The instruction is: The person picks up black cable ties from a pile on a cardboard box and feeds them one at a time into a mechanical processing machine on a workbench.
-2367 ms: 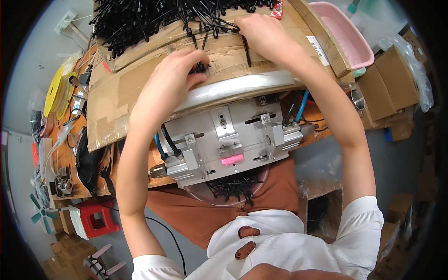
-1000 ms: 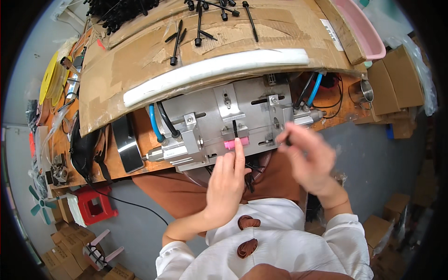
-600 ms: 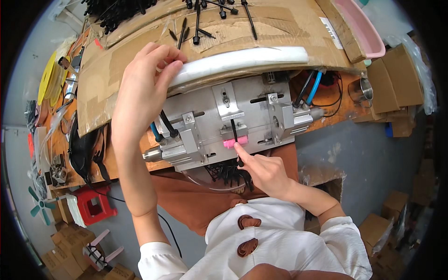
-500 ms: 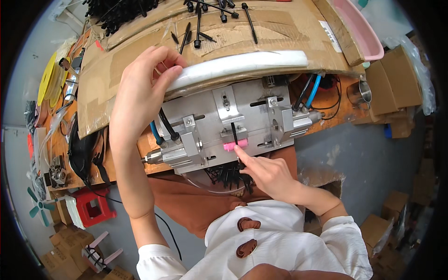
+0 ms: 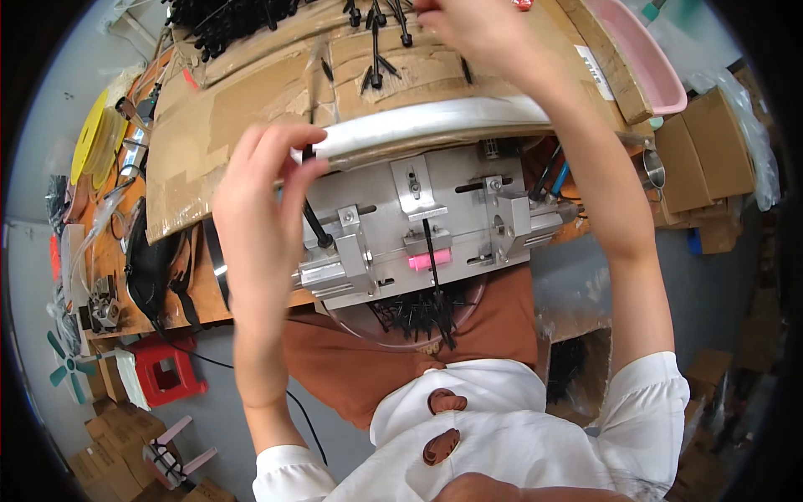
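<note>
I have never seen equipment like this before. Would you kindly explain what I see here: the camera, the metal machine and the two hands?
The view comes from a wide camera on the person's head, looking down; that is why straight edges bend. There is no robot, only two bare hands.

The left hand, slightly blurred, seems to pinch the end of a black rod. The right hand is near loose rods on the cardboard; whether it holds one is unclear.

Nearer the body is a metal machine. Another rod lies across its pink block. Below, more rods sit in a clear bowl.
</note>
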`<state>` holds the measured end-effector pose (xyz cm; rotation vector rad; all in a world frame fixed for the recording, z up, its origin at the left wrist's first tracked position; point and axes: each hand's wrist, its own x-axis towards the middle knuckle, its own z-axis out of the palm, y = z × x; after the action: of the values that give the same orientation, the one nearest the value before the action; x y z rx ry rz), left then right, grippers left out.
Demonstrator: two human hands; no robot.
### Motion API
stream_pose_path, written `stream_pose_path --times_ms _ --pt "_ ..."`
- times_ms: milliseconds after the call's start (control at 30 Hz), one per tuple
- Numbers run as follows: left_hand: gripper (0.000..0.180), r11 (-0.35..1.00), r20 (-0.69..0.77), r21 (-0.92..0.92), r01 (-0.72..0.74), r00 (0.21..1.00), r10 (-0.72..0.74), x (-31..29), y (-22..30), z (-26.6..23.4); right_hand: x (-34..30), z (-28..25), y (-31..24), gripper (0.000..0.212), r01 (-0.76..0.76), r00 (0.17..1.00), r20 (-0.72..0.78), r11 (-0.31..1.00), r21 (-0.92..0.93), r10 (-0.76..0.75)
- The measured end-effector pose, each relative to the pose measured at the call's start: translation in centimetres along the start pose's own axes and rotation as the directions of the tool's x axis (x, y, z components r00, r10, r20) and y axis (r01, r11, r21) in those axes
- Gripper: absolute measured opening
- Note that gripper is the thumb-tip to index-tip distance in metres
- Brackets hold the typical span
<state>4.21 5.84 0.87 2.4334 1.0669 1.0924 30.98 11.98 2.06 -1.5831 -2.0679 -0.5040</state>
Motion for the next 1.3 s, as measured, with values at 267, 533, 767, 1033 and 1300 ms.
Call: stream_pose_path --times_ms 267,533,767,1033,1300 --pt "0.065 0.994 0.213 0.103 -0.048 0.977 0.025 -14.1 6.1 7.2 -5.9 -9.2 -4.7 0.022 -0.396 0.855 0.117 0.489 0.777 0.506" --pt "0.064 0.945 0.350 0.310 -0.101 0.937 -0.014 -13.8 6.2 8.7 -13.8 -9.8 -7.3 0.016 -0.287 0.822 -0.037 0.469 0.835 0.568" --pt "0.059 0.983 0.223 0.134 -0.128 0.970 0.096 -6.0 5.3 4.0 -23.1 -4.8 -13.9 0.062 -0.143 0.988 0.024 0.841 0.521 0.153" --pt "0.024 0.967 0.257 0.109 -0.230 0.946 0.196 8.4 -2.7 4.3 -23.7 -0.6 -16.2 0.066 -0.228 0.974 0.143 0.792 0.566 0.178" --pt "0.015 0.963 0.281 -0.250 0.101 0.959 -0.027 6.5 -2.7 0.6 -18.5 -5.1 -12.3 0.058 -0.001 0.993 0.107 0.888 0.460 -0.054"
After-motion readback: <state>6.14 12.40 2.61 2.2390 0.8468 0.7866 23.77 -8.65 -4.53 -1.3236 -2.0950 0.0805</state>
